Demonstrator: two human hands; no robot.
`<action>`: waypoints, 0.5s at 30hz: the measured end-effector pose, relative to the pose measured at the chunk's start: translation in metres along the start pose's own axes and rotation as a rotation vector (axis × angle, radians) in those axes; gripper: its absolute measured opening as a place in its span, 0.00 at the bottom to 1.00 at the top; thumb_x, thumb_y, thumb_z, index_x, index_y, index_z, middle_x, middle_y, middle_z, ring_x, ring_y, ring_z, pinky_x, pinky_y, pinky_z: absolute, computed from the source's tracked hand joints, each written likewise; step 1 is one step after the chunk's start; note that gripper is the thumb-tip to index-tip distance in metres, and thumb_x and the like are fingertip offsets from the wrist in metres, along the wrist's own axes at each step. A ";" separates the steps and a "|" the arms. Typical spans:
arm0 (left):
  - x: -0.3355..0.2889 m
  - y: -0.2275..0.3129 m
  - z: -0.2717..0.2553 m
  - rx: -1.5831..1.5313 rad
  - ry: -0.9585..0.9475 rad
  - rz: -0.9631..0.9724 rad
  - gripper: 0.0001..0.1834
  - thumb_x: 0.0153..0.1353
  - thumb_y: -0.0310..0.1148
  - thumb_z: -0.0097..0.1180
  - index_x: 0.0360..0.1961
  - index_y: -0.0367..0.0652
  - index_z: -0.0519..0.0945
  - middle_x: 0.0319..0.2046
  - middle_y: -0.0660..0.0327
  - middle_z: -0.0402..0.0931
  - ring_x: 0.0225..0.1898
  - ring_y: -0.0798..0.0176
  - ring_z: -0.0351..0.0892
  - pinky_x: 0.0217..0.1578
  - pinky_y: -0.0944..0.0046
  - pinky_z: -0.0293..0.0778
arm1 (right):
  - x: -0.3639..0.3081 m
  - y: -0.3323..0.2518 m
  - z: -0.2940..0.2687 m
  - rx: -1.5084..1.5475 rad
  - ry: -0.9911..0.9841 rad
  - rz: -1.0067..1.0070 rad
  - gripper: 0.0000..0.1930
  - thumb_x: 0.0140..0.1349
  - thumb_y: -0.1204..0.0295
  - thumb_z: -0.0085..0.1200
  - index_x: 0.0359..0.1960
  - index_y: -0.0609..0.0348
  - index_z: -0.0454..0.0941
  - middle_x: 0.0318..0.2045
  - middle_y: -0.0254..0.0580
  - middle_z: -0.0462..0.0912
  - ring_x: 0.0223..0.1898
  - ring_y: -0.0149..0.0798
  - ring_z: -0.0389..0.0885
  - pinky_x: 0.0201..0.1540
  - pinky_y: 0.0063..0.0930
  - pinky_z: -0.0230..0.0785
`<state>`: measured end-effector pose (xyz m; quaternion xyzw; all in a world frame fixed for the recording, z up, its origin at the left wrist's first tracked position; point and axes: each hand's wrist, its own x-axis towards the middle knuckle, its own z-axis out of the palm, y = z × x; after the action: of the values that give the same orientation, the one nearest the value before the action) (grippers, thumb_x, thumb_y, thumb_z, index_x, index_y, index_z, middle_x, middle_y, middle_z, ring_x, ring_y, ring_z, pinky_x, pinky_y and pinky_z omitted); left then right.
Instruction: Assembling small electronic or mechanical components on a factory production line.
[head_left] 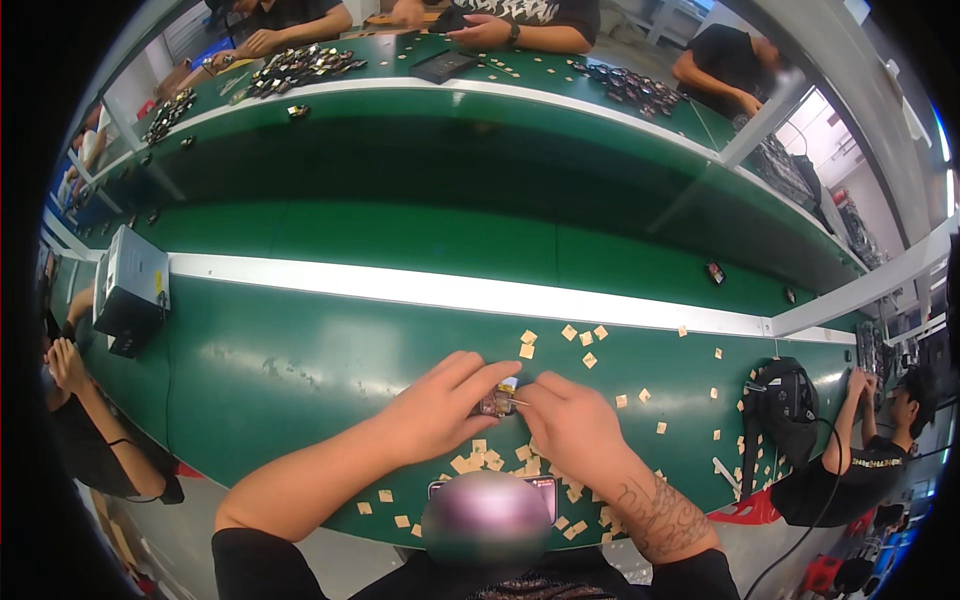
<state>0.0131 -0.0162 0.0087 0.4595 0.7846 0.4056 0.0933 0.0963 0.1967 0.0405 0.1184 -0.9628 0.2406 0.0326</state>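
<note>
My left hand (448,405) is closed around a small electronic module (496,404) with a dark, reddish circuit face and a shiny part at its top edge. My right hand (572,418) meets it from the right, thumb and forefinger pinched. A thin, pale, pin-like piece shows at those fingertips against the module; it is too small to name. Below both hands, many small tan square pieces (480,458) lie scattered on the green tabletop (300,380). A phone (542,490) with a lit screen lies near the table's front edge, partly hidden by a blurred round shape.
A grey metal box (133,280) stands at the left, a black bag (785,395) at the right. Beyond the white rail (400,285) runs a green conveyor belt (400,230) carrying a small module (715,272). Other people work across the belt and at both sides, near piles of modules (625,88).
</note>
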 end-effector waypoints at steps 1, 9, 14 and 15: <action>0.008 0.002 0.002 -0.015 -0.010 0.005 0.43 0.56 0.27 0.76 0.73 0.47 0.72 0.47 0.52 0.74 0.49 0.45 0.76 0.51 0.50 0.77 | 0.001 0.002 -0.006 0.110 0.016 0.048 0.07 0.66 0.75 0.64 0.44 0.55 0.82 0.37 0.43 0.79 0.34 0.53 0.85 0.35 0.44 0.79; -0.007 0.000 0.002 0.011 0.043 -0.030 0.42 0.55 0.28 0.78 0.72 0.47 0.73 0.46 0.52 0.73 0.46 0.45 0.77 0.48 0.51 0.79 | 0.003 0.008 -0.001 0.337 -0.017 0.035 0.06 0.65 0.77 0.65 0.42 0.57 0.84 0.36 0.41 0.83 0.35 0.52 0.86 0.35 0.40 0.80; -0.001 -0.001 0.002 0.064 0.036 0.058 0.43 0.54 0.26 0.78 0.72 0.47 0.74 0.45 0.53 0.74 0.45 0.46 0.78 0.46 0.51 0.80 | -0.007 0.004 0.004 -0.060 -0.014 -0.038 0.07 0.66 0.74 0.65 0.44 0.54 0.82 0.35 0.42 0.80 0.34 0.53 0.85 0.36 0.45 0.80; -0.002 0.000 0.002 0.065 0.033 0.057 0.43 0.54 0.26 0.78 0.72 0.47 0.74 0.45 0.53 0.74 0.45 0.46 0.78 0.46 0.51 0.80 | -0.008 0.004 0.007 -0.057 -0.013 -0.036 0.07 0.66 0.74 0.65 0.44 0.54 0.82 0.35 0.42 0.80 0.34 0.53 0.85 0.36 0.45 0.80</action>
<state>0.0152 -0.0164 0.0067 0.4778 0.7854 0.3899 0.0538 0.1032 0.1984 0.0311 0.1364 -0.9672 0.2117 0.0341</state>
